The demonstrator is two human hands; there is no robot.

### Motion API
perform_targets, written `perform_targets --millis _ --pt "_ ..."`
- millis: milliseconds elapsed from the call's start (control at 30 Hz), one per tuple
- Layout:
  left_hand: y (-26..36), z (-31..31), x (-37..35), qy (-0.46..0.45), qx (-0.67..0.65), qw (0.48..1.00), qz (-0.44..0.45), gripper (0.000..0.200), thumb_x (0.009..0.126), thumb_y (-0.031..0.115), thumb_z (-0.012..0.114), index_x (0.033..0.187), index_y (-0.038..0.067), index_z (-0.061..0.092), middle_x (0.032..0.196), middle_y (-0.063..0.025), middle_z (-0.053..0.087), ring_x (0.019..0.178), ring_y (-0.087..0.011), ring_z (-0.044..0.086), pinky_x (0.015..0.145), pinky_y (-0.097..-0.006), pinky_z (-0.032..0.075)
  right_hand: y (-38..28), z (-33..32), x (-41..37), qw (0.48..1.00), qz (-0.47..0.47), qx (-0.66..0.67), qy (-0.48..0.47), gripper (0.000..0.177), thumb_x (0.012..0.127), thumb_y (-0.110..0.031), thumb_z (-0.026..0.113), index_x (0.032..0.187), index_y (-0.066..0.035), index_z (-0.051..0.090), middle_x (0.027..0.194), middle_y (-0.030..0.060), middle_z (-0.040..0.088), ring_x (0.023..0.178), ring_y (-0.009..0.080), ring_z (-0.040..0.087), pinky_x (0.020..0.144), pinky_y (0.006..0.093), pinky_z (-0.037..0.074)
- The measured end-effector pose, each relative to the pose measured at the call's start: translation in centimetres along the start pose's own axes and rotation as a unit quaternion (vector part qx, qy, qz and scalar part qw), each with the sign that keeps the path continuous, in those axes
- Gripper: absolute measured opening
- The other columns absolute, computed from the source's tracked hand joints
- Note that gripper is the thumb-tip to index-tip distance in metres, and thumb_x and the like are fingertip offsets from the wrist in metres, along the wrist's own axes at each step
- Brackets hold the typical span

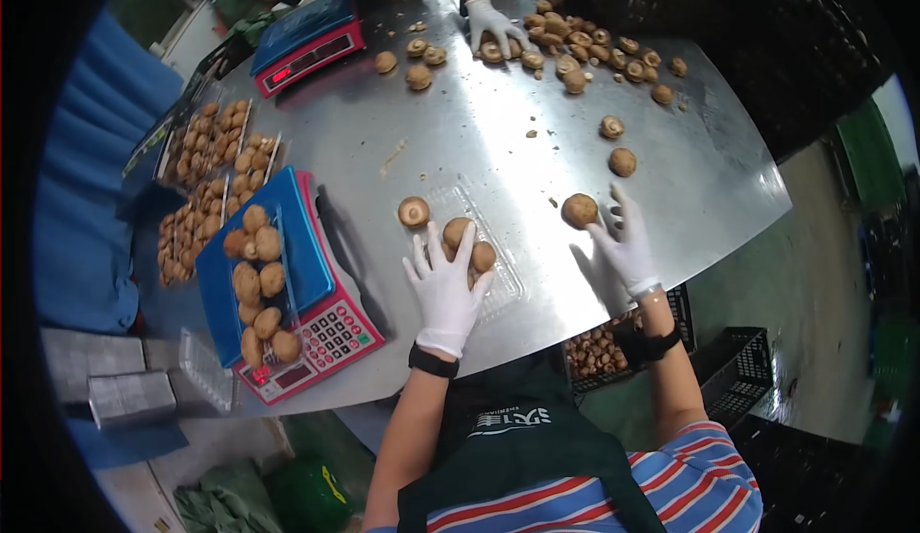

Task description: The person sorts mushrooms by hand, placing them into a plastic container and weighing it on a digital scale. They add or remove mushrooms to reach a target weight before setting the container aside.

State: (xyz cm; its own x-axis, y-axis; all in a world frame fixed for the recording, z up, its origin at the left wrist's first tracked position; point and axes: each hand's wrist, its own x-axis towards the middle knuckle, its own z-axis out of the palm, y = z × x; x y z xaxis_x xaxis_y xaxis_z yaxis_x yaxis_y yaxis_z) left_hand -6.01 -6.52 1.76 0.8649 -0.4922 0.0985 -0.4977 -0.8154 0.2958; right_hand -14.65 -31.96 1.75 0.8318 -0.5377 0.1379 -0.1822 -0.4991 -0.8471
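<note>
My left hand [446, 293], in a white glove, curves over two brown mushrooms, its thumb and fingers around them. One mushroom [459, 232] shows beyond the fingers and the other [483, 257] beside the thumb. Beneath them lies a clear plastic tray [503, 279] on the metal table. Just left of the fingertips sits a mushroom [413, 212] with its stem side up. On the right, my gloved right hand [628, 247] has thumb and fingers apart, the thumb tip right at the edge of a round mushroom [580, 210]. Two more mushrooms [622, 161] lie beyond it.
At left, a scale [331, 327] bears a filled mushroom tray [259, 284], with more filled trays [206, 183] behind. Another scale [311, 44] stands across the metal table [383, 159]. A co-worker's gloved hand [494, 25] touches mushrooms near a pile [594, 44]. A mushroom crate [596, 351] sits below.
</note>
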Motion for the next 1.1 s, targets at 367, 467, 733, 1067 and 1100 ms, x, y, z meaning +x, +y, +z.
perform_targets --millis 367,467,733,1067,1100 --pt "2.9 -1.7 -4.1 0.122 -0.182 0.974 0.053 0.063 0.075 0.014 0.072 0.134 0.008 0.051 0.145 -0.0179 0.037 0.137 -0.0401 0.028 0.114 -0.0525 0.022 -2.8 1.6 0.1 0.721 0.091 0.618 -0.299 0.06 0.101 -0.046 0.041 0.14 -0.001 0.04 0.131 0.0173 0.052 0.113 0.0269 0.057 0.082 0.0329 0.051" --pt "3.9 -1.0 -4.9 0.074 -0.155 0.983 0.069 0.055 0.076 0.02 0.073 0.128 0.011 0.057 0.144 -0.0146 0.039 0.137 -0.0411 0.027 0.115 -0.0592 0.015 -4.5 1.5 -1.3 0.642 0.084 0.683 -0.338 0.063 0.101 -0.05 0.037 0.142 -0.003 0.034 0.138 0.0172 0.046 0.114 0.0289 0.056 0.081 0.0317 0.051" --pt "3.0 1.1 -5.3 -0.016 -0.064 0.994 0.091 0.031 0.079 0.019 0.067 0.11 0.017 0.068 0.138 -0.0126 0.048 0.14 -0.0427 0.024 0.112 -0.0677 0.008 -4.1 -5.0 -4.4 0.817 0.067 0.471 -0.327 0.071 0.087 -0.045 0.06 0.136 0.006 0.047 0.125 0.0189 0.06 0.118 0.0275 0.056 0.099 0.0354 0.043" --pt "0.9 -0.2 -5.6 -0.037 -0.057 0.995 0.076 0.026 0.078 0.016 0.065 0.104 0.015 0.065 0.135 -0.014 0.048 0.141 -0.0441 0.022 0.112 -0.0682 0.006 1.7 -20.4 -4.6 0.951 0.226 -0.102 -0.182 0.062 0.082 -0.033 0.075 0.131 -0.003 0.055 0.126 0.0188 0.061 0.115 0.0265 0.06 0.099 0.0364 0.046" --pt "1.0 -0.2 -5.6 -0.042 -0.057 0.994 0.078 0.027 0.079 0.017 0.065 0.105 0.013 0.064 0.136 -0.0143 0.047 0.141 -0.0444 0.022 0.112 -0.0683 0.007 1.0 -19.3 -2.3 0.958 0.202 -0.136 -0.152 0.067 0.084 -0.037 0.072 0.136 -0.002 0.049 0.13 0.021 0.058 0.116 0.0284 0.059 0.1 0.0365 0.046"
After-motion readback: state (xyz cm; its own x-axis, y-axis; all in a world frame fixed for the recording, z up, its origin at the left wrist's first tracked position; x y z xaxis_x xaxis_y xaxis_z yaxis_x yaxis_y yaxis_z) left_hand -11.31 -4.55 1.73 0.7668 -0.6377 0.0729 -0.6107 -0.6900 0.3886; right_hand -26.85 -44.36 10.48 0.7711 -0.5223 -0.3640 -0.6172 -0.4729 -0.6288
